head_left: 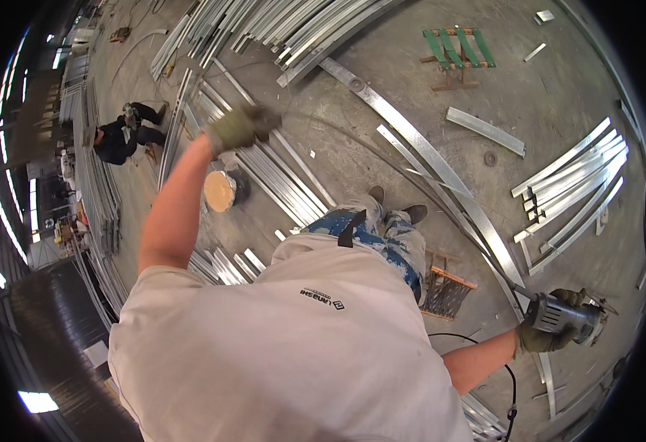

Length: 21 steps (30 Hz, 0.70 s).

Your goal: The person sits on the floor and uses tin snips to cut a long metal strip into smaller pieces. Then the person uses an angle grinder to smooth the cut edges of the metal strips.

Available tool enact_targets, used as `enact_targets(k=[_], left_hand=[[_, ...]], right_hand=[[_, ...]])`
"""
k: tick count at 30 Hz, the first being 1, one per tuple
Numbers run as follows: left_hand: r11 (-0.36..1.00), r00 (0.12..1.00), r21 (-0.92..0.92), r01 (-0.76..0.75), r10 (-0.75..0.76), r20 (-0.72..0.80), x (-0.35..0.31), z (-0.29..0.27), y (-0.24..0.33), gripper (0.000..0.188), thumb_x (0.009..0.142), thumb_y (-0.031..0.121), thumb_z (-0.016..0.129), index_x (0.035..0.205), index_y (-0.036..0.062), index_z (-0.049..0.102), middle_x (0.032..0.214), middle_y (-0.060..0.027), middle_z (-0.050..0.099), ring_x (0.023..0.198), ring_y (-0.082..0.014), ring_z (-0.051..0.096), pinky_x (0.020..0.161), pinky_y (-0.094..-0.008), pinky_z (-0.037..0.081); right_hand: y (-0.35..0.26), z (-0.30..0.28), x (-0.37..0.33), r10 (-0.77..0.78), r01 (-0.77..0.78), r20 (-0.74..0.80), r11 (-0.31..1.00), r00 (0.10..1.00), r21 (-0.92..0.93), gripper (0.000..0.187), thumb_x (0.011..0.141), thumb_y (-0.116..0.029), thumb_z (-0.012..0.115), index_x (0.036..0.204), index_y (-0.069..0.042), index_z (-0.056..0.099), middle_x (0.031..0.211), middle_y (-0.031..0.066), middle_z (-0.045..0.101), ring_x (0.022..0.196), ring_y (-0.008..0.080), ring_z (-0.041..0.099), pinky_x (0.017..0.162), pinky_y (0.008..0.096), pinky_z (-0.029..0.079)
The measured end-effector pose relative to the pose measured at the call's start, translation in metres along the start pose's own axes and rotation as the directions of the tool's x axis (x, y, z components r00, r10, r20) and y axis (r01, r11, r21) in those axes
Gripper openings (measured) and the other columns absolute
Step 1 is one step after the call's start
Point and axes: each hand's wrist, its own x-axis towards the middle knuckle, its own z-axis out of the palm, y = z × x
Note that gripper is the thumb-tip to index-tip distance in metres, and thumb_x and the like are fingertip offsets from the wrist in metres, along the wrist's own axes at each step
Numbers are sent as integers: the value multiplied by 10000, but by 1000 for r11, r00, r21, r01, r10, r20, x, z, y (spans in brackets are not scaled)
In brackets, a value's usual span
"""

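My right hand (547, 335), in an olive work glove, is wrapped round a grey handheld power tool (556, 315) with vent slots, which looks like an angle grinder. A dark cord (433, 197) runs from the tool's rear end across the floor area toward my left hand. Stretched out to the upper left, my left hand (238, 129) wears a similar glove and is closed at the cord's far end; motion smears its fingers a little. Long metal profiles (282, 184) lie on the floor below the left hand. A wide, long metal strip (418, 144) passes under the cord.
Stacked metal profiles (264, 29) lie at the far side, with another bundle (573, 191) at the right. Green-strapped folding stool (459, 51) stands far right; another stool (448, 291) is beside my legs. A round tan-topped container (220, 191) stands left. Another person (124, 136) crouches farther left.
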Motion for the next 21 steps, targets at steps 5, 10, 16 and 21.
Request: enact_targets(k=[5, 10, 16, 21], left_hand=[[940, 775, 292, 175, -315, 548, 5, 109, -102, 433, 967, 506, 670, 1073, 100, 778, 784, -14, 745, 583, -135, 597, 520, -338, 469], [914, 645, 101, 393, -353, 678, 8, 208, -178, 300, 985, 344, 707, 1109, 75, 755, 788, -39, 706, 528, -97, 526, 448, -288, 383], [763, 842, -478, 435, -156, 517, -5, 278, -182, 466, 972, 223, 745, 1376, 20, 632, 1063, -63, 701, 848, -138, 640, 706, -278, 511], [545, 896, -740, 396, -51, 442, 28, 324, -176, 767, 962, 185, 755, 1609, 10, 381, 1468, -112, 581, 1293, -198, 588, 1076, -339, 485]], right_hand=[[4, 21, 3, 152, -152, 69, 988, 986, 0, 889, 945, -237, 705, 1604, 132, 236, 1303, 211, 557, 1163, 321, 558, 1092, 457, 443], [2, 29, -12, 245, -224, 91, 956, 965, -189, 912, 952, -309, 707, 1617, 105, 239, 1336, 184, 569, 1131, 294, 560, 1039, 438, 457], [29, 1, -23, 361, -358, -15, 918, 932, -169, 890, 957, -277, 727, 1615, 87, 251, 1319, 167, 578, 1145, 278, 583, 1036, 438, 496], [84, -44, 19, 534, -528, 0, 837, 846, -143, 910, 944, -285, 756, 1617, 61, 251, 1304, 140, 553, 1132, 274, 583, 1040, 445, 504]])
